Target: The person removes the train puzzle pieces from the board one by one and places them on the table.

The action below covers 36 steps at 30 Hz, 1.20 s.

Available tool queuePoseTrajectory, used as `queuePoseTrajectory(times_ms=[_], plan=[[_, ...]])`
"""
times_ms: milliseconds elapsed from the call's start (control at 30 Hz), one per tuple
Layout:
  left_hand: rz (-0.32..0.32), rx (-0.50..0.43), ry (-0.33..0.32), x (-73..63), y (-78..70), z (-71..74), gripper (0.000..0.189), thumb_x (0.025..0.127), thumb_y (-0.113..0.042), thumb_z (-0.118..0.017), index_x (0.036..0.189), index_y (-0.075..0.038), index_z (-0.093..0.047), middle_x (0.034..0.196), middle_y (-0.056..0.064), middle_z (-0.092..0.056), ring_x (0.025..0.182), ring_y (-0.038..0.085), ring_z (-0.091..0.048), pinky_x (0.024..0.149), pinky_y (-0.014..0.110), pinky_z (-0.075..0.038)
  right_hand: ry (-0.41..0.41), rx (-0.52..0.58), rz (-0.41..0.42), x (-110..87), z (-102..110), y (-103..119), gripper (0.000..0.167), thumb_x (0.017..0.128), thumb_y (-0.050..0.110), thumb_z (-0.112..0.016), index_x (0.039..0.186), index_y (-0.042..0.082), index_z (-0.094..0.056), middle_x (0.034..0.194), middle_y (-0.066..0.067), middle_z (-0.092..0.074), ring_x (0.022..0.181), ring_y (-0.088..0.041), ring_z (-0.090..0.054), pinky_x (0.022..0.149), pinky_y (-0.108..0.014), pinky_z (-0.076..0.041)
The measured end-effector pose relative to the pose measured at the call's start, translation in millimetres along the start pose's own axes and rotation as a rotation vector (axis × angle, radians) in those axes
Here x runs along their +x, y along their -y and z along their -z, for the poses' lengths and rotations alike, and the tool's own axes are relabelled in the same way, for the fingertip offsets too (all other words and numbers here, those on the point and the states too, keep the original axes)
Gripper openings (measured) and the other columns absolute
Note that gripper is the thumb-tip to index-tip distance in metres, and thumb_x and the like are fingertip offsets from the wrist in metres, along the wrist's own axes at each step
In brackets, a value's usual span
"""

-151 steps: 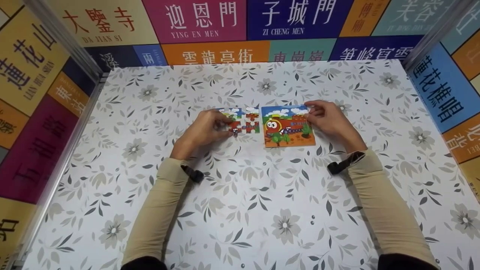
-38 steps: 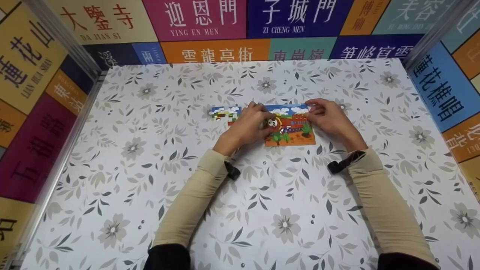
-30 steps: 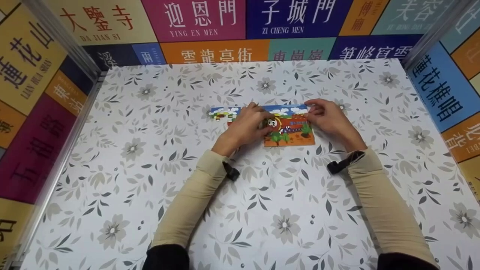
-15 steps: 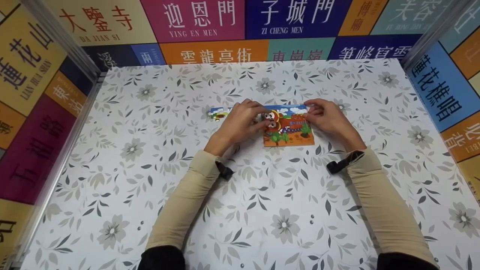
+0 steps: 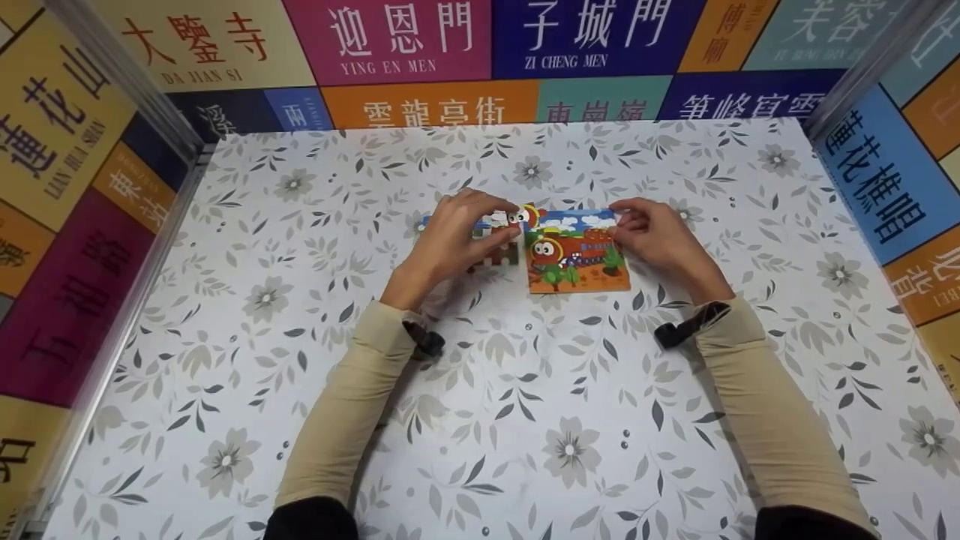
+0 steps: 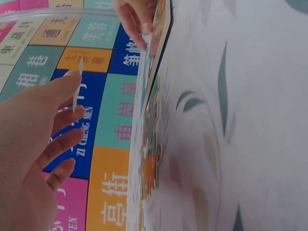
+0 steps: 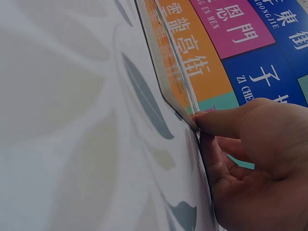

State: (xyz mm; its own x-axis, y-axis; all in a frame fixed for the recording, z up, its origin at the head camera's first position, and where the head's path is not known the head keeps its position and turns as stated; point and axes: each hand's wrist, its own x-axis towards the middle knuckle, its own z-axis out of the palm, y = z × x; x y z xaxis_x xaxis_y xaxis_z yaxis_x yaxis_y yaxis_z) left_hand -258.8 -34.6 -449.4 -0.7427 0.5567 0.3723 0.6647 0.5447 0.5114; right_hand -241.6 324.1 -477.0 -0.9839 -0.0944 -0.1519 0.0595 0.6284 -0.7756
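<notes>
In the head view my left hand (image 5: 450, 236) pinches a jigsaw piece (image 5: 530, 215) printed with cartoon eyes, between thumb and index finger. The left wrist view shows this piece (image 6: 78, 91) edge-on, raised off the table, the other fingers spread apart. Below the hand lie several joined jigsaw pieces (image 5: 506, 253), partly hidden by it. Just right of them is a square picture board (image 5: 581, 262) of a red cartoon train. My right hand (image 5: 656, 234) holds that board at its upper right edge, thumb on top in the right wrist view.
A white tablecloth (image 5: 510, 405) with grey flowers and leaves covers the table. Upright panels (image 5: 420, 45) with large coloured signs stand along the back and both sides. Dark wrist cameras (image 5: 679, 335) sit at both cuffs.
My left hand, among the pieces at first, moved right over the board's left side, then drew back left and up with the eyed piece. The right hand and the board have stayed put.
</notes>
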Motion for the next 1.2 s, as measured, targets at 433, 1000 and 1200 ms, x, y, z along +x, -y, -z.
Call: queuePoseTrajectory(times_ms=[433, 1000, 1200], plan=[[-0.009, -0.015, -0.033, -8.9, 10.7, 12.5, 0.037, 0.102, -0.042, -0.076, 0.131, -0.019, -0.078, 0.131, -0.003, -0.079, 0.125, 0.021, -0.068, 0.115, 0.047, -0.047, -0.014, -0.037, 0.064, 2.9, -1, -1, 0.048, 0.106, 0.016, -0.07, 0.152, 0.007, -0.06, 0.125, -0.019, -0.069, 0.103, -0.013, -0.067, 0.085, -0.012, -0.051], [0.107, 0.002, -0.027, -40.6, 40.5, 36.3, 0.037, 0.099, -0.034, -0.081, 0.131, -0.016, -0.078, 0.129, 0.001, -0.079, 0.123, 0.026, -0.067, 0.113, 0.046, -0.049, 0.007, -0.011, 0.012, -0.4, 0, 1, 0.051, 0.106, 0.022, -0.071, 0.154, 0.012, -0.058, 0.129, -0.015, -0.066, 0.116, -0.024, -0.067, 0.098, -0.024, -0.054], [0.148, -0.017, -0.016, -51.3, 52.1, 44.2, 0.038, 0.097, -0.033, -0.083, 0.129, -0.012, -0.079, 0.126, 0.004, -0.08, 0.122, 0.032, -0.069, 0.113, 0.046, -0.05, 0.005, -0.015, 0.013, -0.7, 1, 0, 0.05, 0.106, 0.02, -0.071, 0.155, 0.013, -0.058, 0.129, -0.016, -0.067, 0.117, -0.024, -0.067, 0.097, -0.021, -0.053]])
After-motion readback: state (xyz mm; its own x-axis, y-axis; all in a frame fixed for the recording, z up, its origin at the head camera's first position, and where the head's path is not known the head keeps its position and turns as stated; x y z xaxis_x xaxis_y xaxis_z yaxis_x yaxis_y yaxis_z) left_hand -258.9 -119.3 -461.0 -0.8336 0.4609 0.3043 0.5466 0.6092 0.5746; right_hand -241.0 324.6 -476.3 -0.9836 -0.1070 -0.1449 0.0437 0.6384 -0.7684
